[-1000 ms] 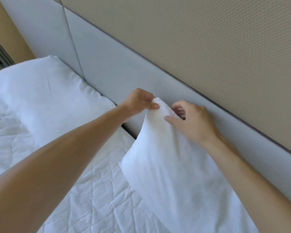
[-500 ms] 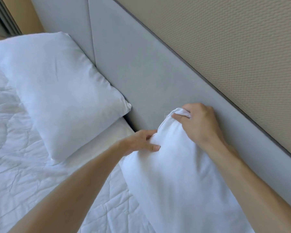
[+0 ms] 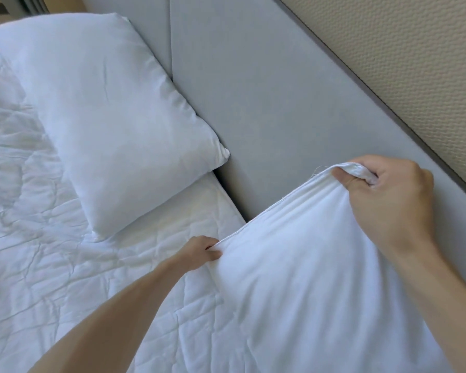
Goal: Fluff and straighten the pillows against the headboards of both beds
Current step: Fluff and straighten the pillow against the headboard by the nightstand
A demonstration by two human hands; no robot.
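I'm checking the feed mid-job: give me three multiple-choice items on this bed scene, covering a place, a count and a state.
1. Where does the far pillow rest?
A. On the floor
B. On the bed, leaning on the grey headboard
C. In the person's arms

2. How many pillows show?
A. One
B. Two
C. Four

3. What is the near pillow's state?
A. Lying untouched
B. Under a blanket
C. Gripped along its top edge by both hands

Answers:
1 B: its edge meets the headboard.
2 B: far and near pillow only.
3 C: left hand and right hand pinch the two corners.

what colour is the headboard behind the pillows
Plain light grey, in padded panels. The headboard shows best in the head view, the only one here.
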